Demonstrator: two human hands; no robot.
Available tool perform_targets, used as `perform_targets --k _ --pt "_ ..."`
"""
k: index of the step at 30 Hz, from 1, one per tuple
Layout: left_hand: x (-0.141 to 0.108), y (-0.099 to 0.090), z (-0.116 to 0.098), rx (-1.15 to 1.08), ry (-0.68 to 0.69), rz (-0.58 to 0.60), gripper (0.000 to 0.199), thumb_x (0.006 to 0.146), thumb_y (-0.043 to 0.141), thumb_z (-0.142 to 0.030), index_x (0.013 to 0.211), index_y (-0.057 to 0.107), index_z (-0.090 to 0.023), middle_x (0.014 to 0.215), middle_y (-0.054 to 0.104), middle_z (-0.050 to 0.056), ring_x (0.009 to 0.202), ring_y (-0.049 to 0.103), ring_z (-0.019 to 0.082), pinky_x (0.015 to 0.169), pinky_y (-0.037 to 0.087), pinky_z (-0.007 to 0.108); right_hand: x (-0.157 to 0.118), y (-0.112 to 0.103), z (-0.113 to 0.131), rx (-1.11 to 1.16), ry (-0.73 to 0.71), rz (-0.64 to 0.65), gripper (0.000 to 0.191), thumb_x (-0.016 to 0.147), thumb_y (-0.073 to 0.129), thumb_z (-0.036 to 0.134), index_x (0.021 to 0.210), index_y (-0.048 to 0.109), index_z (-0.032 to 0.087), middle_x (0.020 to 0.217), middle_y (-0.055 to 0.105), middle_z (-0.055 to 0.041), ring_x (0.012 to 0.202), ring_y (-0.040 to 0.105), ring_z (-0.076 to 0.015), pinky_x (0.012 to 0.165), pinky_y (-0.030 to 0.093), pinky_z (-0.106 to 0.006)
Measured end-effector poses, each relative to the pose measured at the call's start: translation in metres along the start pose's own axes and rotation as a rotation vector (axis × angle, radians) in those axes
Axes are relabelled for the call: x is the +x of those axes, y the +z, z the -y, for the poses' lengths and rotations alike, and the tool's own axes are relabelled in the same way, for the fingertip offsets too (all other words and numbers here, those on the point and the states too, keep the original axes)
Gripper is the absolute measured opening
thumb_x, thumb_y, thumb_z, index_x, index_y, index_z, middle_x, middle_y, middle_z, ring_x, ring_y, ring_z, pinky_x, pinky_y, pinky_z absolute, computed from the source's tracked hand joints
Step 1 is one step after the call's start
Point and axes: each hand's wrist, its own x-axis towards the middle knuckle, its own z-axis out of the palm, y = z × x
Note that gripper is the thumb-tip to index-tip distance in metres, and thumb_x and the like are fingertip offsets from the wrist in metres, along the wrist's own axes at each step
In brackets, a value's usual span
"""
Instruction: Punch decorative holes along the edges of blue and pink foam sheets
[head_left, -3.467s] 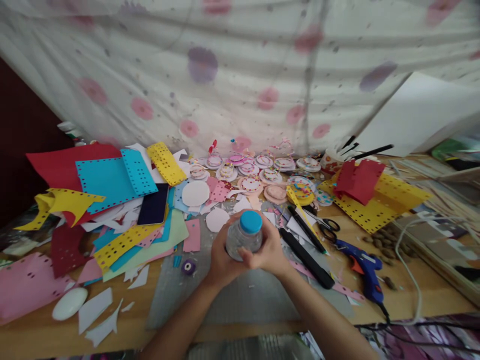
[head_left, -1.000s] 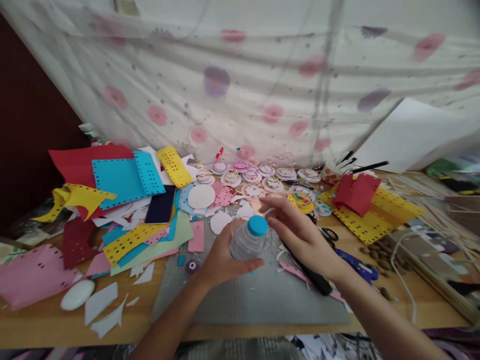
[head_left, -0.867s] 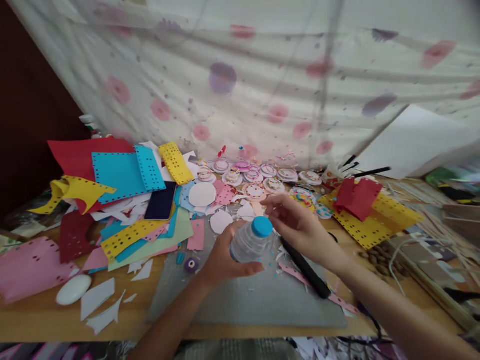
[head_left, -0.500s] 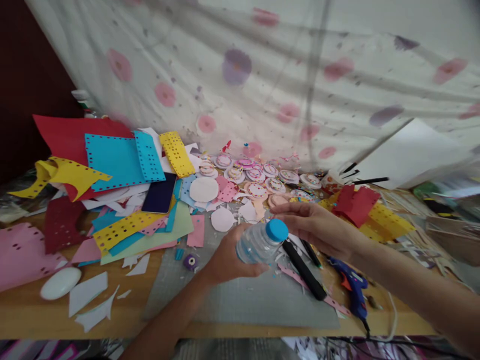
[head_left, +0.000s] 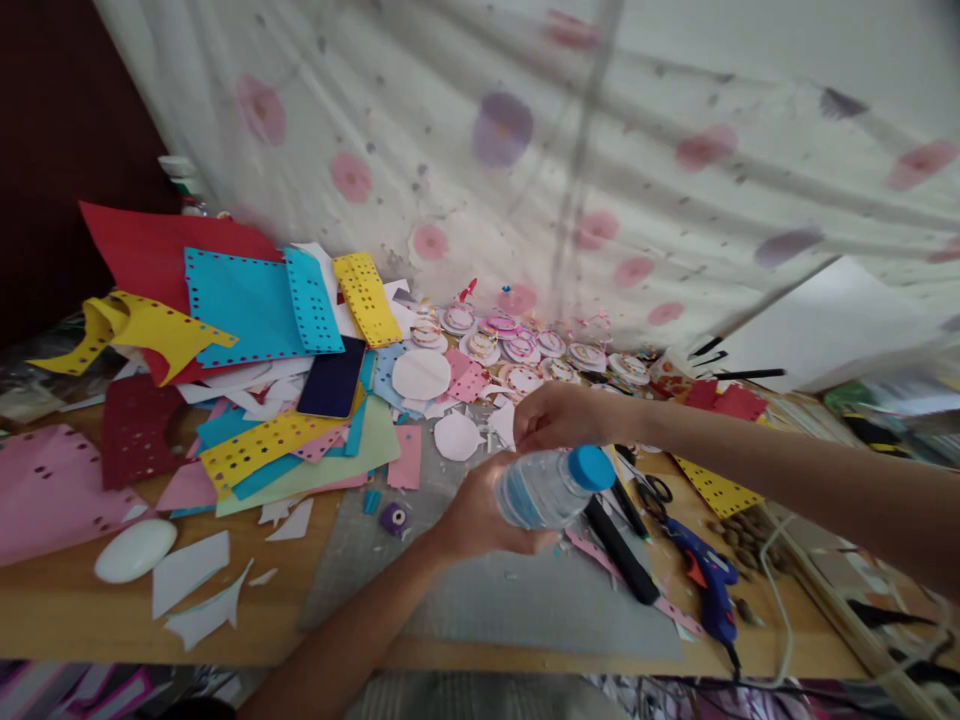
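Note:
A clear plastic bottle (head_left: 536, 492) with a blue cap (head_left: 591, 468) lies tilted in my left hand (head_left: 472, 515), its cap pointing right. The fingers of that hand wrap round the bottle's lower part, above the grey cutting mat (head_left: 510, 605). Beyond the bottle, my right hand (head_left: 551, 415) has its fingers curled together near white paper scraps (head_left: 501, 424). Whatever those fingers hold, if anything, is hidden. White paper rounds (head_left: 421, 374) lie to the left of my right hand.
A black stick-like tool (head_left: 621, 550), scissors (head_left: 654, 492) and a blue glue gun (head_left: 709, 580) lie at the right. Coloured paper sheets (head_left: 240, 305) and a dark phone (head_left: 331, 378) are at the left. Small decorated discs (head_left: 521, 347) line the back.
My right hand has moved left, away from the cap to behind the bottle, and its fingers have curled in. The view has shifted slightly; my left hand still holds the bottle.

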Motion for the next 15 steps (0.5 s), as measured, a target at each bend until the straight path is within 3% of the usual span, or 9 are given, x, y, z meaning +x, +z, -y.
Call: perform_targets --k 3,8,12,15 --pt "0.001 0.001 0.000 0.007 0.033 0.027 0.061 0.056 0.079 -0.032 0.111 0.058 -0.017 0.100 0.067 0.007 0.087 0.063 0.024 0.078 0.050 0.033 0.013 -0.001 0.026 -0.220 -0.067 0.100 0.005 0.067 0.064 0.015 0.067 0.069 0.013 0.061 0.064 0.0006 0.058 0.057 -0.0117 0.053 0.041 -0.020" --pt "0.002 0.004 -0.001 0.060 0.078 0.008 0.063 0.055 0.078 -0.028 0.113 0.057 -0.019 0.104 0.068 0.005 0.090 0.064 0.025 0.081 0.051 0.034 0.014 0.003 0.061 -0.683 -0.239 0.185 0.023 0.066 0.056 -0.001 0.070 0.071 0.016 0.068 0.068 -0.0005 0.062 0.056 -0.0116 0.054 0.034 -0.021" --pt "0.003 0.002 -0.002 0.058 0.093 0.020 0.064 0.057 0.078 -0.028 0.116 0.056 -0.020 0.107 0.068 0.005 0.093 0.064 0.025 0.084 0.052 0.035 0.013 0.004 0.068 -0.824 -0.305 0.196 0.024 0.069 0.057 0.001 0.072 0.072 0.018 0.075 0.071 -0.0017 0.066 0.058 -0.0133 0.057 0.034 -0.023" --pt "0.004 -0.002 -0.003 0.031 0.097 0.049 0.064 0.056 0.080 -0.032 0.115 0.058 -0.019 0.109 0.068 0.004 0.098 0.063 0.025 0.087 0.050 0.035 0.011 0.005 0.076 -0.885 -0.273 0.208 0.024 0.071 0.056 0.002 0.076 0.073 0.018 0.077 0.072 -0.0033 0.067 0.059 -0.0146 0.057 0.036 -0.024"
